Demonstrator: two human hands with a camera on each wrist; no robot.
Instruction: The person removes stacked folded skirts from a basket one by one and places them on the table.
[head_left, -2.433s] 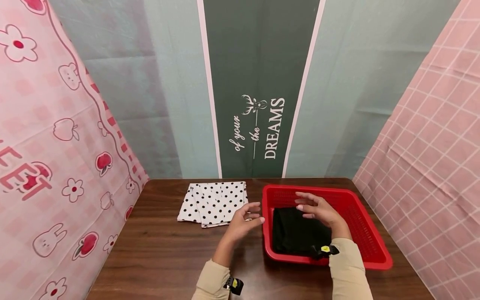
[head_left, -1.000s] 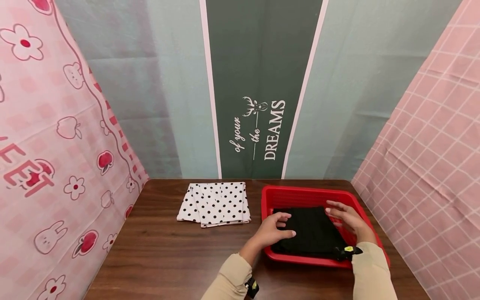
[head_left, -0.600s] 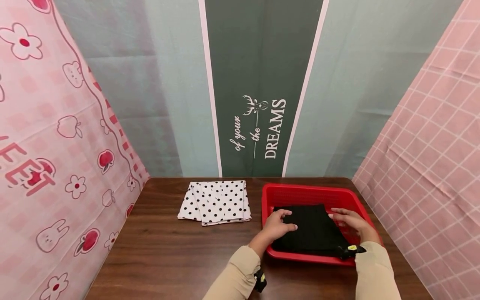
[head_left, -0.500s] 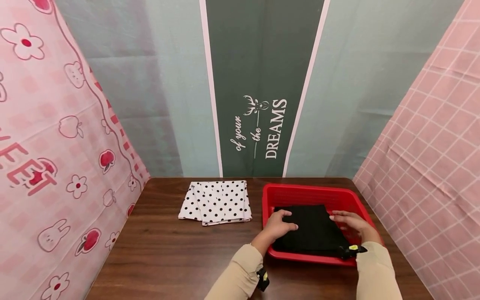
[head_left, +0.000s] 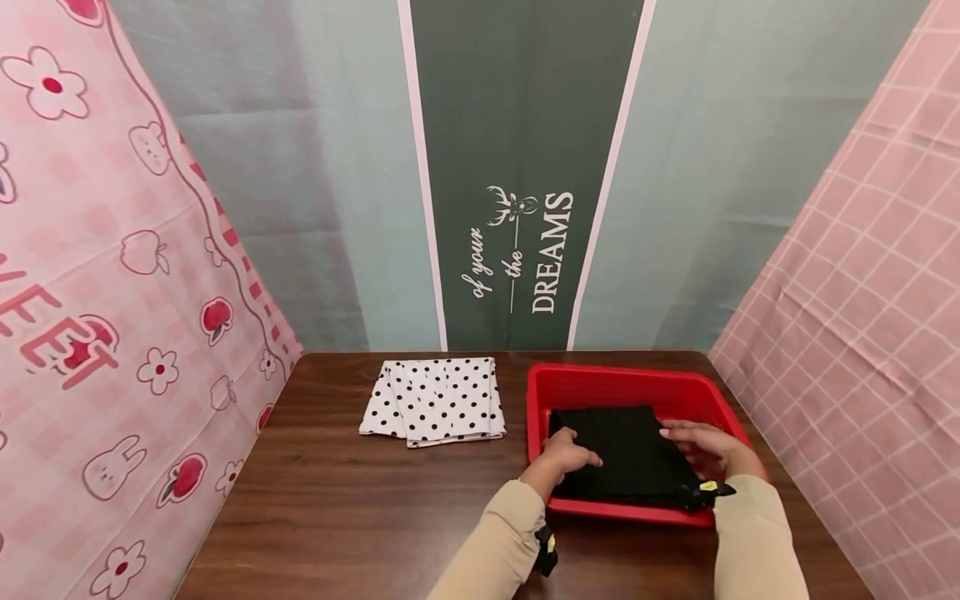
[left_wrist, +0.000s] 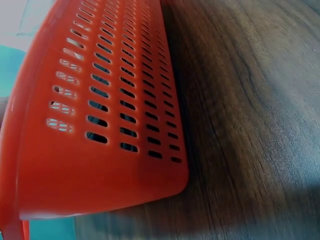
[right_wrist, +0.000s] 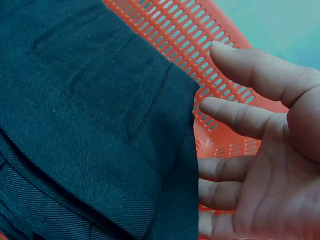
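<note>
Two hands are working inside a red basket (head_left: pixel 633 387), one on each side of a folded black cloth (head_left: pixel 626 454). Fingers of the left hand (head_left: pixel 567 453) are lying nearly straight and flat on the cloth's 9 o'clock edge, pressing down, gripping nothing; its wrist is crossing the basket's near-left rim, and the beige sleeve is trailing off toward 7 o'clock. Fingers (right_wrist: pixel 250 70) of the right hand (head_left: pixel 701 444) are spreading loose and slightly bent beside the cloth's 3 o'clock edge, the palm turned toward the fabric; whether the lower fingertips are tucking under the cloth I cannot tell. That forearm is running back toward 5 o'clock. Cloth is lying flat on the basket floor. Basket is sitting on a wooden table (head_left: pixel 337 500), with a dotted cloth (head_left: pixel 435 402) well apart at 9 o'clock.
</note>
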